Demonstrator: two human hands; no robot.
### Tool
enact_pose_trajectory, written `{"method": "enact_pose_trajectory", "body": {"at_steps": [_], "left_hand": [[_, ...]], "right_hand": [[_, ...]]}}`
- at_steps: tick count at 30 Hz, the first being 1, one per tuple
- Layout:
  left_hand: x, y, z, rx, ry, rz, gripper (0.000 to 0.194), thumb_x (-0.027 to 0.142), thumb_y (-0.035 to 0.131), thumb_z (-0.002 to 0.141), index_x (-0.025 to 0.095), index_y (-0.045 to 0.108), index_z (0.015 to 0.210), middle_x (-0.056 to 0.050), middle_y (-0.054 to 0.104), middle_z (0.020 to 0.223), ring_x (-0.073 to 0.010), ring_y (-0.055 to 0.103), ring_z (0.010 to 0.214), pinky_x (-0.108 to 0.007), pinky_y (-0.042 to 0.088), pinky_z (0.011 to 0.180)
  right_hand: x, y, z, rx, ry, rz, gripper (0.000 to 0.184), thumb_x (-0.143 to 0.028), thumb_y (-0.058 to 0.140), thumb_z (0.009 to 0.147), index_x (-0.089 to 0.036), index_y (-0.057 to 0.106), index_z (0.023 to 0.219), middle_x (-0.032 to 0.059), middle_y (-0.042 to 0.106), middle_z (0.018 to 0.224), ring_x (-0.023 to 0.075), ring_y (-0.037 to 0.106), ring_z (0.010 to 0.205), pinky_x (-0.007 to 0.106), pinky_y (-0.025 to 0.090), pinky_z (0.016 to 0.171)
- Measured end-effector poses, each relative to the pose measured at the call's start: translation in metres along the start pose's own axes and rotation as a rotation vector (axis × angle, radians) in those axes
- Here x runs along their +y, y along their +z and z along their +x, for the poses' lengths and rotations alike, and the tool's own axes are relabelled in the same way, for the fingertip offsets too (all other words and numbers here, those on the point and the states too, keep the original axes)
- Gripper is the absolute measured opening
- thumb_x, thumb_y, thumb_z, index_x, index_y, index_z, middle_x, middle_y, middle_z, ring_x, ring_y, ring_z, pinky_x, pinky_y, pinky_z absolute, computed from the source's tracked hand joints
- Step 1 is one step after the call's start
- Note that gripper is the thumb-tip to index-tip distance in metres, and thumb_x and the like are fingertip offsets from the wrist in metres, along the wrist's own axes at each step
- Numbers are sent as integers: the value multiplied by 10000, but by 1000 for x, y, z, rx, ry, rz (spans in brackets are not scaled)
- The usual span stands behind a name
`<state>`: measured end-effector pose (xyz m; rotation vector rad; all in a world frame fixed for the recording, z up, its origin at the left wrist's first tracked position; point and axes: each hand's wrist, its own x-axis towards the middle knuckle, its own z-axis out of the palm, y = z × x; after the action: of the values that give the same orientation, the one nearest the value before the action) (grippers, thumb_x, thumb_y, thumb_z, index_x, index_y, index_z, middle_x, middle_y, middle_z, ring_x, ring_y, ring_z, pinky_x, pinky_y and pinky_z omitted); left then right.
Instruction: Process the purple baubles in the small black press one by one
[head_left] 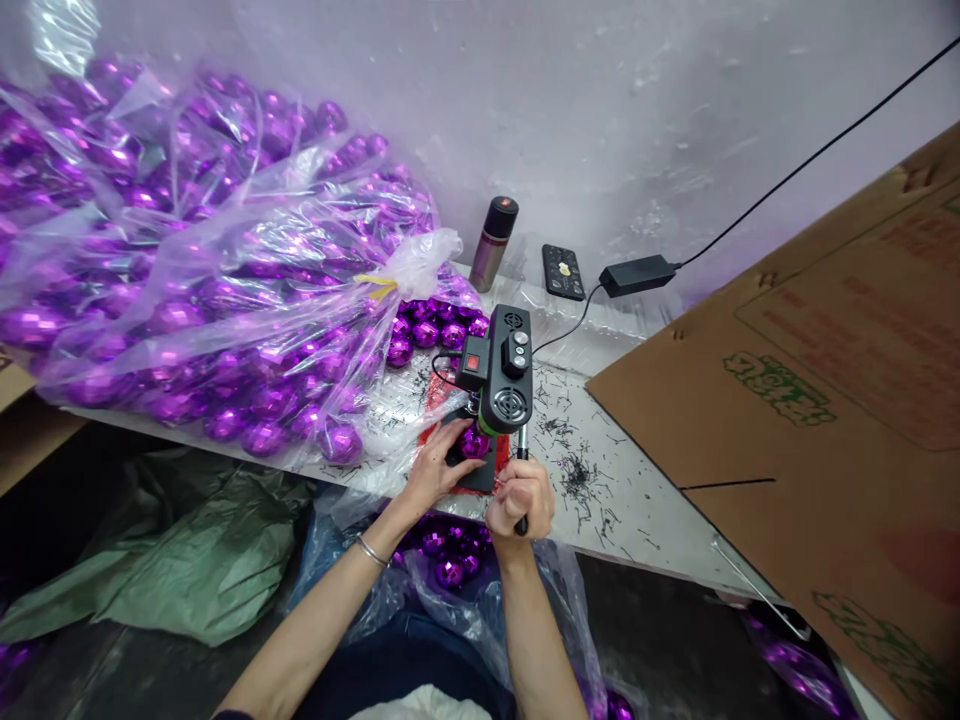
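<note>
Nearest you, below the black hand press [511,365], a clear plastic bag [551,590] at your lap holds shiny faceted purple balls [450,572]. Down to the press's left, a crumpled green sack [202,560] lies below desk level. Your right hand [523,497] is closed around the black grip of the lever [523,438], at the press's near right. Your left hand [439,465], with a silver bangle [373,551] on its wrist, curls its fingers and thumb around one purple ball [473,441], right under the head of the press. A red sheet [503,455] shows beneath the press, on the pale desk [626,515]. Small black clippings [577,475] litter the desk to its right. Also on that side, a tilted cardboard box [810,400] bears green lettering and faint red print, both too blurred for you to read. Left of the press, a big clear bag [300,250], tied with a yellow tie [379,287], bulges with more purple balls. Behind the press stands a dark-capped bottle [493,245]; behind and to its right lie a black patterned phone [562,272] and a corded power adapter [637,275].
</note>
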<state>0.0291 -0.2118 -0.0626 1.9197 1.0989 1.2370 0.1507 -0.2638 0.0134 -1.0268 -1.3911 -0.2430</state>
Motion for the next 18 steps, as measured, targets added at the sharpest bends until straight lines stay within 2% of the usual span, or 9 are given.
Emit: {"method": "enact_pose_trajectory", "body": {"at_steps": [7,18], "left_hand": [[-1,2,0,18,-10,22,581,402,805,860,233,614,1382,-128,714,1343,-304,657,1300,-518,478,1166],[-1,0,3,-23,-22,13,574,373,794,866,241,601,1390,-118,699,1367,-290,648,1310,-481,497,1144]], "right_hand": [[2,-1,-1,-10,-38,-35,373,-257,328,1065,-233,440,710,-29,515,670,111,506,581,301,469,657],[10,3,-2,-13,-118,-15,358,-248,322,1061,-234,431,720,-19,520,672,119,501,600,289,433,617]]}}
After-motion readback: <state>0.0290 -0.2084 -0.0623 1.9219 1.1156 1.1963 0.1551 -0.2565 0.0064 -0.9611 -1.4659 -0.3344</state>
